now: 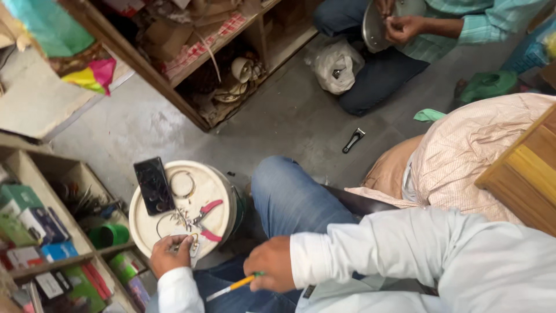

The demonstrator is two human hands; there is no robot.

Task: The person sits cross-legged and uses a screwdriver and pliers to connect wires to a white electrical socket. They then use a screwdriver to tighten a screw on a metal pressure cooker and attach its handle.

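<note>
The grey concrete floor (278, 116) takes up most of the view, rough and stained, hemmed in by wooden shelves (191, 98) stuffed with boxes, cloth and coiled wire. The person sits low, with a jeans-clad knee (289, 197) raised between the two hands. Beside it stands a cream plastic bucket (229, 203). Its round lid (214, 185) serves as a small workbench, probably because it puts the work within easy reach at lap height. On the lid lie a black phone (153, 185) with a glossy screen, a thin metal ring (182, 184), red-handled pliers (205, 220) and a scatter of small metal bits (179, 219), all kept close together near the front edge.

The left hand (169, 254) rests on the lid's near rim, fingers curled down onto a small metal piece (193, 243); whether they pinch it or only press on it I cannot tell. The right hand (271, 271) hangs over the lap, fingers closed round a slim screwdriver (231, 286) with a yellow and green handle, its shaft pointing left and down, away from the bucket.

Further off, another person (399, 35) sits cross-legged with both hands on a round metal lid (376, 23), a white plastic bag (336, 66) beside the knee. A small black handle (353, 140) lies loose on the floor.
</note>
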